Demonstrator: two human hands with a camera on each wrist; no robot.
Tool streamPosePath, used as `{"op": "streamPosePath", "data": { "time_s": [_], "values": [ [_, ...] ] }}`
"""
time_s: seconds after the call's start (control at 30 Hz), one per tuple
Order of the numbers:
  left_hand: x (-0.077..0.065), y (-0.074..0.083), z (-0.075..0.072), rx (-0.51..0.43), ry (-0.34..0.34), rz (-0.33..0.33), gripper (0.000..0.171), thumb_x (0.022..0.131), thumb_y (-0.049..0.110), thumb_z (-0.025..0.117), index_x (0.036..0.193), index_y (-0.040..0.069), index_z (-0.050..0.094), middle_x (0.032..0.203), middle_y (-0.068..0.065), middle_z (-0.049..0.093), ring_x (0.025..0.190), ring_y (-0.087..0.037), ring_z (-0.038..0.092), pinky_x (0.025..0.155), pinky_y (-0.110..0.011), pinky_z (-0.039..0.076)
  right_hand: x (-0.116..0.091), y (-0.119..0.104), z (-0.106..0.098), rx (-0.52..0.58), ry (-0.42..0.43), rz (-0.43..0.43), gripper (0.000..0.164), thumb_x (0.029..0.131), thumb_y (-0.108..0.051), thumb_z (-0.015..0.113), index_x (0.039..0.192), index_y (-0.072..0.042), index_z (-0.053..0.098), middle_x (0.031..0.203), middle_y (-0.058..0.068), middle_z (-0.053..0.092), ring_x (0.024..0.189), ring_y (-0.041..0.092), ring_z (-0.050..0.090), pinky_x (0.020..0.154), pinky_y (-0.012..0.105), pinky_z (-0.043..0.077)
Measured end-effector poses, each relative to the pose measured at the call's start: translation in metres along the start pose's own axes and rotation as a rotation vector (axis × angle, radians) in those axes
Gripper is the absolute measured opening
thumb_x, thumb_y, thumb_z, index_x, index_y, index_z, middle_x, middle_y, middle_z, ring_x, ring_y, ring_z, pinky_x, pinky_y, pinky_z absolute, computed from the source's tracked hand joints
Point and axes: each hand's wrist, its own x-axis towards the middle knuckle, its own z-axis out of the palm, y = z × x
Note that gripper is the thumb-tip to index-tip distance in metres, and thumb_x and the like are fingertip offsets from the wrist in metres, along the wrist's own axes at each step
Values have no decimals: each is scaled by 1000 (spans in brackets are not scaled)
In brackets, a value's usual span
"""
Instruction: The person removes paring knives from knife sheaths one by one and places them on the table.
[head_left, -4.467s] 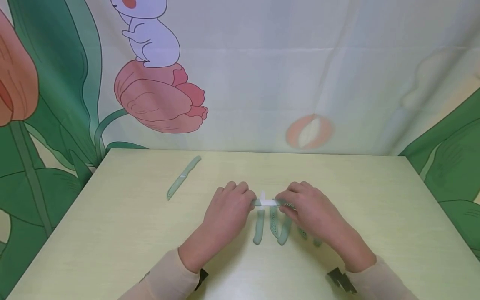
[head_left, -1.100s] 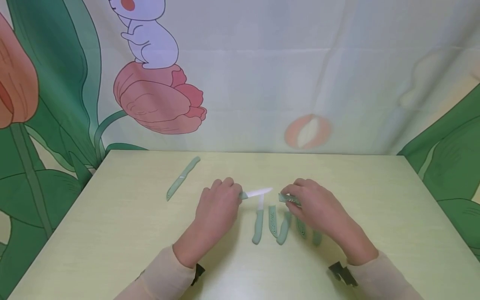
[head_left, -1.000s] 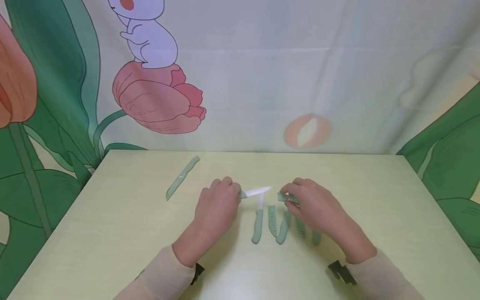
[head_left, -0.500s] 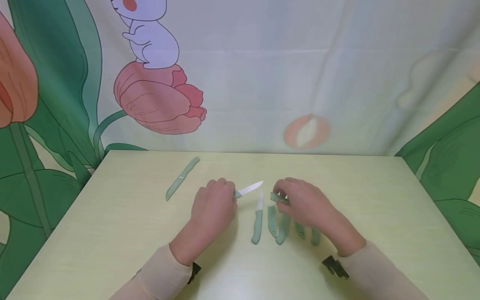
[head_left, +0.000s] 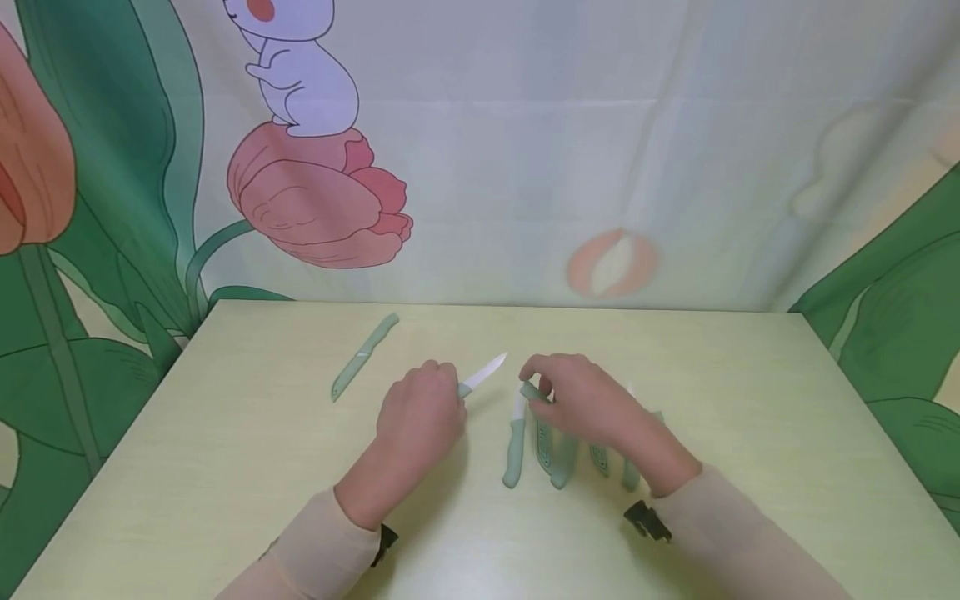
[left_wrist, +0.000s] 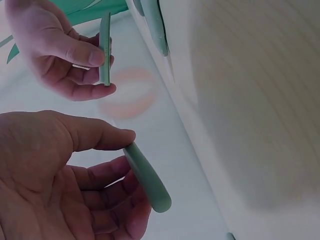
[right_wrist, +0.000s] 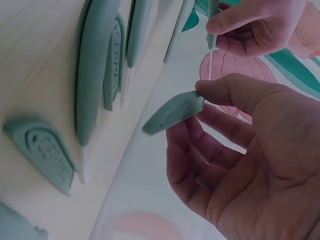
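Note:
My left hand (head_left: 422, 412) grips the green handle (left_wrist: 148, 180) of a small knife; its bare white blade (head_left: 483, 374) points up and to the right. Thumb and fingers of my right hand (head_left: 581, 400) pinch a green blade sheath (right_wrist: 172, 112), held apart from the knife and above the table. Below the right hand lie loose parts: an unsheathed knife (head_left: 514, 454), a sheath (head_left: 543, 446), a second knife (head_left: 564, 467) and another sheath (head_left: 599, 460). A further green piece (head_left: 632, 475) is partly hidden by the right forearm.
A sheathed knife (head_left: 365, 357) lies slantwise on the far left of the pale table (head_left: 187, 467). Behind the table's back edge hangs a printed curtain (head_left: 480, 167). Black wrist mounts (head_left: 648, 521) stick out under the sleeves.
Earlier the blade was partly in the sheath between both hands; now knife and sheath are apart. Over the last second both hands have shifted left, and the blade has tilted more upward.

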Motion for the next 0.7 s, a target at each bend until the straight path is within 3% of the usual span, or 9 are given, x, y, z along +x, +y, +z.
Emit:
{"op": "streamPosePath", "data": {
  "time_s": [0.27, 0.43, 0.7],
  "values": [
    [-1, -2, 3, -44, -39, -27, 17, 96, 6, 72, 86, -1, 60, 71, -7, 50, 60, -22, 53, 54, -37, 50, 13, -11, 13, 106, -22, 113, 34, 97, -13, 70, 130, -5, 64, 107, 10, 70, 83, 20, 65, 78, 37, 56],
    [-2, -2, 5, -116, -80, -81, 17, 96, 5, 72, 89, -1, 58, 75, -9, 52, 62, -23, 53, 54, -36, 49, 19, -19, 19, 158, 8, 172, 31, 96, -13, 71, 126, -8, 66, 99, 7, 68, 79, 21, 63, 70, 35, 54],
    [-1, -3, 8, -147, -89, -94, 21, 97, 4, 72, 102, -5, 54, 77, -11, 55, 63, -22, 56, 54, -34, 51, 29, -35, 30, 183, -1, 243, 32, 94, -14, 74, 123, -3, 64, 88, 6, 64, 72, 18, 59, 65, 32, 51]
  ]
}}
